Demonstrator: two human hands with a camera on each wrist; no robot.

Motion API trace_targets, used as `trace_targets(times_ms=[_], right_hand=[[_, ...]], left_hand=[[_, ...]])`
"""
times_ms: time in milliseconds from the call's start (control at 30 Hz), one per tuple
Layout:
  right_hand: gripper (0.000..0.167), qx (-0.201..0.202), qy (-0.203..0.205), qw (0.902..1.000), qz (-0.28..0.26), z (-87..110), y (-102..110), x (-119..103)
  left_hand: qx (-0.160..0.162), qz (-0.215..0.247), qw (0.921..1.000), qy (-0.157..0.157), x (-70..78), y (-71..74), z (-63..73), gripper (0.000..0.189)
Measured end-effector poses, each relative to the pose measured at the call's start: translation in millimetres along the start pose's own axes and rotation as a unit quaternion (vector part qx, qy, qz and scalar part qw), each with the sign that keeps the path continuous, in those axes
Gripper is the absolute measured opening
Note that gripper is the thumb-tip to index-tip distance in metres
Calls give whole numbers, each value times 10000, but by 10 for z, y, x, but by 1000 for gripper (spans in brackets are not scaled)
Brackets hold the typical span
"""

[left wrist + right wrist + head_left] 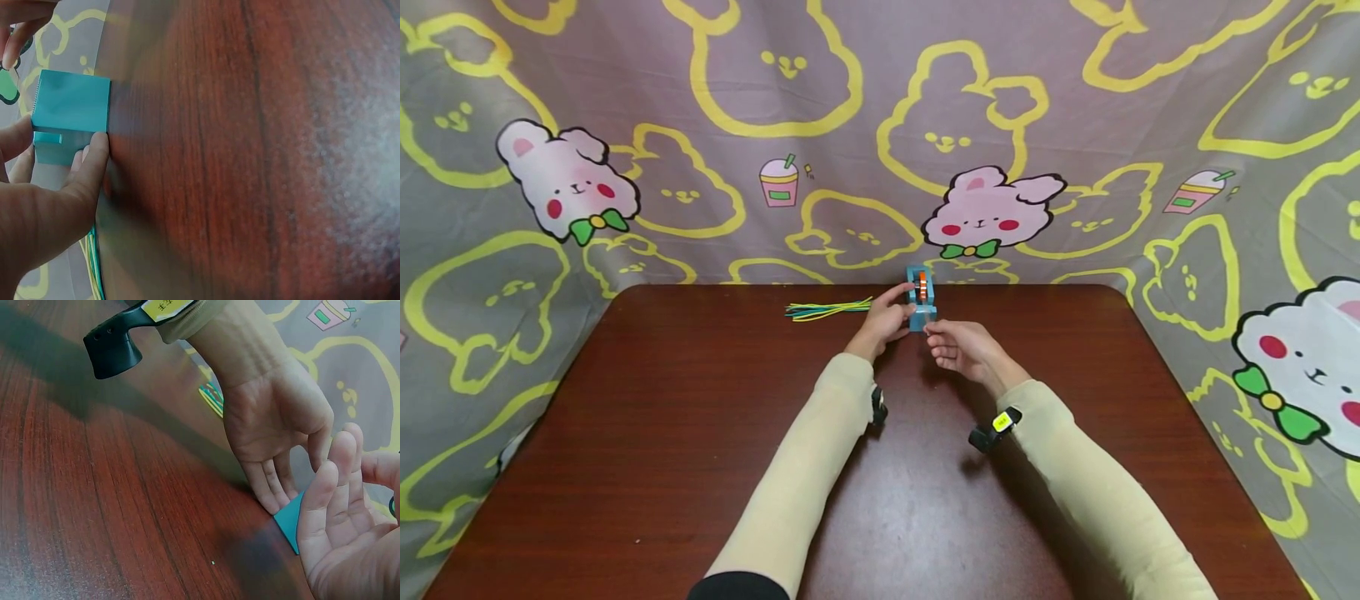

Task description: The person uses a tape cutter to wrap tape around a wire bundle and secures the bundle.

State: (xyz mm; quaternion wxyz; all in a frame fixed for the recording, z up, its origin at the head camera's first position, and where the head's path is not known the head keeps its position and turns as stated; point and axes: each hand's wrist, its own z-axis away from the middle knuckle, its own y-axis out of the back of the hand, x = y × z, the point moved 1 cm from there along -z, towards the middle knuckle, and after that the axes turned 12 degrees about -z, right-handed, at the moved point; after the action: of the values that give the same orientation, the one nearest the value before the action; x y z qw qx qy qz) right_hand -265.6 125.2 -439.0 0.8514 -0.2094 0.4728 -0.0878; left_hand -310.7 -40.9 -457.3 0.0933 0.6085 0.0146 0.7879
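Note:
A blue tape dispenser (pixel 922 322) stands at the far edge of the table, with an orange tape roll (pixel 922 286) in its back part. My left hand (pixel 883 325) grips the dispenser from the left, its thumb and fingers against the blue side walls. In the left wrist view the dispenser's flat front (pixel 72 100) and toothed edge show. On the right, my right hand (pixel 964 348) has thumb and forefinger pinched together just in front of the dispenser, at a strip of clear tape (pixel 927 316). In the right wrist view that hand's fingers hide most of the dispenser.
A loose bundle of thin yellow and teal strands (pixel 827 310) lies left of the dispenser. Behind the brown table (pixel 700 433) hangs a patterned cloth (pixel 850 83), close to the far edge. Each wrist wears a black camera strap (pixel 992 430).

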Motion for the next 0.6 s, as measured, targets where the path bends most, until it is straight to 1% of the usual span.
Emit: trace_targets(times_ms=[100,333,433,600], right_hand=[[33,-45,10,10000,6,20,1,2],[21,-28,-31,10000,-47,50,16,10],[18,-82,-49,9999,-56,68,13,13],[20,-188,-13,9998,7,109,0,16]], left_hand=[[4,2,10000,-16,-1,2,-1,45],[17,-16,10000,-42,-8,4,-4,44],[24,-3,10000,-31,-15,2,-11,44],[28,-14,10000,-51,-20,3,-16,44]])
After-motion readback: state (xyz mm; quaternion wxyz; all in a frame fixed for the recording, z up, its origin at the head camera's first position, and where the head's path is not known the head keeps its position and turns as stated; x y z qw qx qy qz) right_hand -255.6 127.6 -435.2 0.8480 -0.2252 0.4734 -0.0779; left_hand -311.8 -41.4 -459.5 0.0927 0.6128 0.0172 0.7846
